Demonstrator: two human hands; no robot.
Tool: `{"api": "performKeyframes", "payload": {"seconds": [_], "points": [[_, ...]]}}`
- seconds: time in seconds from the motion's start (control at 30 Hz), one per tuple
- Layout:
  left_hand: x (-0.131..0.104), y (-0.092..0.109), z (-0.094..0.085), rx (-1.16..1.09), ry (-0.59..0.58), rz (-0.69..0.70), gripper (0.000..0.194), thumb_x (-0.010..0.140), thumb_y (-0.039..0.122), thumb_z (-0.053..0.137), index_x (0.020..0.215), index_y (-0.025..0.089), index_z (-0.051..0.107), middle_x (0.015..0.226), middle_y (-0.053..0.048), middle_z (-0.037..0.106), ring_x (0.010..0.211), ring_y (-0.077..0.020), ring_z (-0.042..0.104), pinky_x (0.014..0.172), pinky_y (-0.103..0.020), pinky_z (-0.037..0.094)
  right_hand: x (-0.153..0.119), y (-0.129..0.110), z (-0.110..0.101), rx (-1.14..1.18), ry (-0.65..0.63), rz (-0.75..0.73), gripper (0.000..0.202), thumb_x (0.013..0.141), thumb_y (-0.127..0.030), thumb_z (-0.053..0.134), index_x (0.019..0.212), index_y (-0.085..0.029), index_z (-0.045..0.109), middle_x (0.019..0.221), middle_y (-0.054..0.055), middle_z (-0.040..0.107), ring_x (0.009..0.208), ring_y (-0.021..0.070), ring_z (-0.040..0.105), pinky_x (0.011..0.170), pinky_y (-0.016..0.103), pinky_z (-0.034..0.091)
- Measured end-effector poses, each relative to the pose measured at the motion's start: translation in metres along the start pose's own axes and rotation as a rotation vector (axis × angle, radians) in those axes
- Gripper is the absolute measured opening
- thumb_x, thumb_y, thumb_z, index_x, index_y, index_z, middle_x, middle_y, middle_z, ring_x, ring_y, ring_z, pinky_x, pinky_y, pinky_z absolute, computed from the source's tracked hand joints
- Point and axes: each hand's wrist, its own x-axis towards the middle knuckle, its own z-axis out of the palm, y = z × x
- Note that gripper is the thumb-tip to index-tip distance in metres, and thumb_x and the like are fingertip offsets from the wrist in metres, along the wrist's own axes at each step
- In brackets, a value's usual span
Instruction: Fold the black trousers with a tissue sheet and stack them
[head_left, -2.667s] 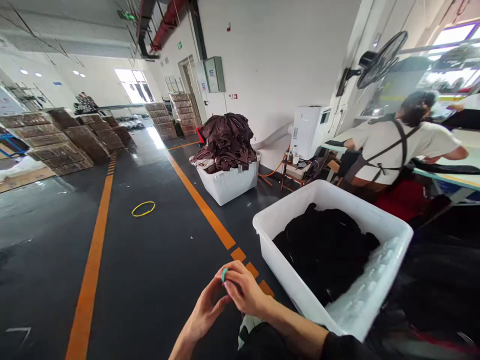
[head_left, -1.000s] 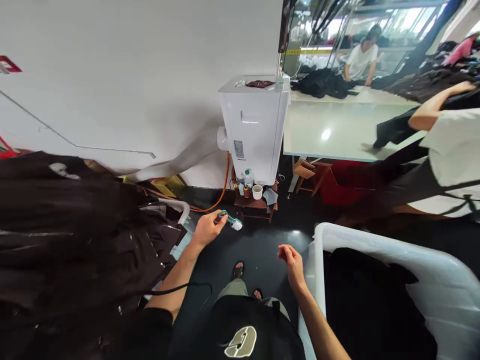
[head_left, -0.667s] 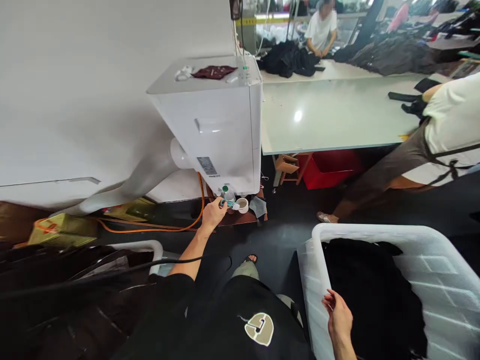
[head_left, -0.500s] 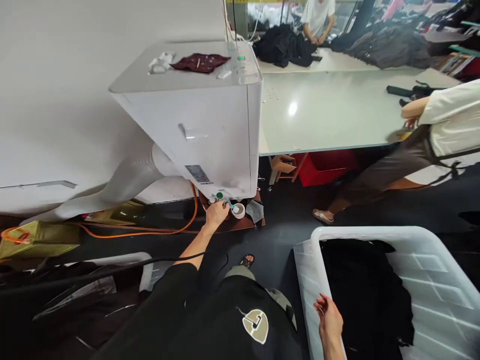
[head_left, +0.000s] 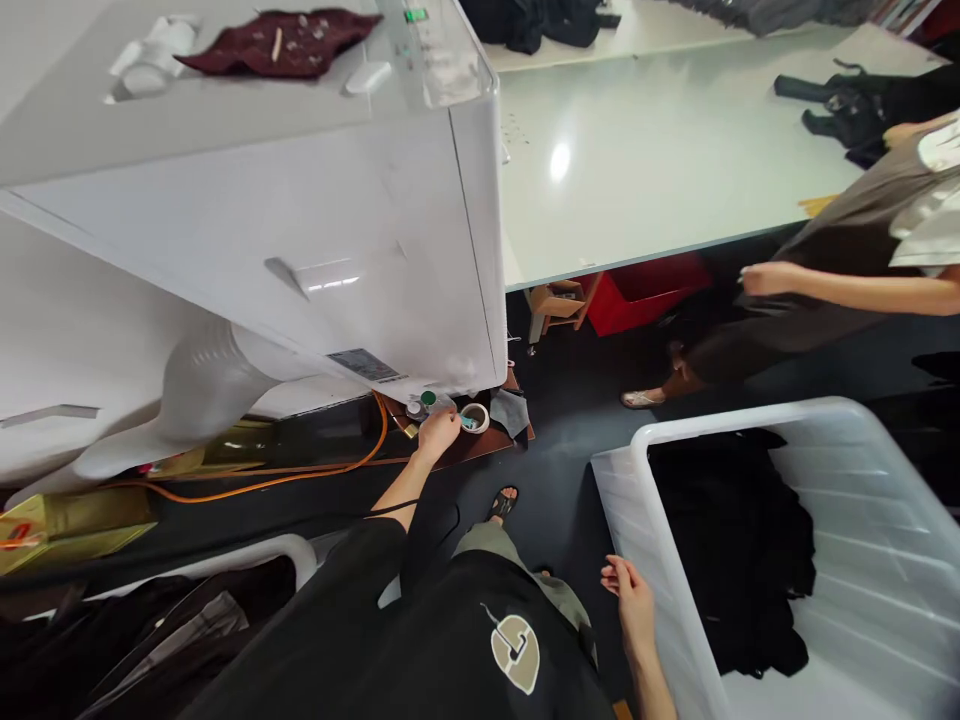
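Note:
My left hand (head_left: pixel 439 437) is closed on a small teal-and-white tool (head_left: pixel 467 422), perhaps a brush; its exact kind is too small to tell. The tool's end reaches into a white cup (head_left: pixel 484 419) that stands low beside the white machine. A green-topped small container (head_left: pixel 428 399) is just behind my fingers. My right hand (head_left: pixel 630 592) hangs with loosely bent, parted fingers and holds nothing. It is beside the white bin (head_left: pixel 643 460), which has black fabric (head_left: pixel 731 560) inside.
A tall white machine (head_left: pixel 375 220) with a fat grey hose (head_left: pixel 199 375) fills the left. An orange cable (head_left: pixel 255 490) runs along the floor. At right, a person (head_left: pixel 847 285) walks by a long table (head_left: pixel 675 170). A grey cloth (head_left: pixel 510 412) lies beside the cup.
The tool has gone deeper into the cup. My view has shifted closer to the machine and tilted down. My right hand is slightly further left. The other person's arm has swung down from the table.

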Motion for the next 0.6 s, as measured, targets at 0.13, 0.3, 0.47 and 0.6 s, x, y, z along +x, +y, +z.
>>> {"api": "performKeyframes", "payload": {"seconds": [0.13,0.3,0.47,0.6], "points": [[-0.026,0.005,-0.015,-0.079,0.068,0.005,0.035,0.096,0.027,0.048,0.12,0.018,0.072,0.104,-0.014,0.078,0.098,-0.0264,0.072,0.085,-0.032,0.05,-0.023,0.018,-0.007,0.02,0.031,0.016,0.063,0.06,-0.071,0.075,0.089,-0.015,0.076,0.072,0.004,0.073,0.063,0.0187,0.067,0.066,0.032,0.059],[-0.089,0.067,-0.008,-0.308,0.077,0.332,0.032,0.096,0.026,0.046,0.111,0.02,0.073,0.089,-0.005,0.077,0.078,-0.0171,0.07,0.077,-0.026,0.05,-0.063,0.063,-0.039,0.073,0.097,0.003,0.064,0.061,-0.072,0.073,0.089,-0.014,0.077,0.073,0.005,0.073,0.064,0.019,0.067,0.067,0.032,0.058],[-0.206,0.172,0.065,-0.299,-0.259,0.734,0.032,0.094,0.025,0.044,0.106,0.019,0.074,0.069,0.0,0.067,0.06,-0.0136,0.059,0.064,-0.024,0.045,-0.134,0.15,-0.104,0.195,0.277,-0.059,0.059,0.066,-0.07,0.071,0.091,-0.017,0.078,0.075,0.006,0.073,0.065,0.0204,0.068,0.067,0.033,0.059],[-0.365,0.234,0.149,-0.13,-0.572,1.049,0.035,0.095,0.025,0.042,0.109,0.019,0.074,0.07,0.0,0.069,0.061,-0.0134,0.059,0.064,-0.024,0.044,-0.215,0.236,-0.172,0.386,0.495,-0.064,0.061,0.061,-0.074,0.073,0.086,-0.018,0.078,0.071,0.006,0.072,0.063,0.022,0.069,0.067,0.035,0.061]]}}
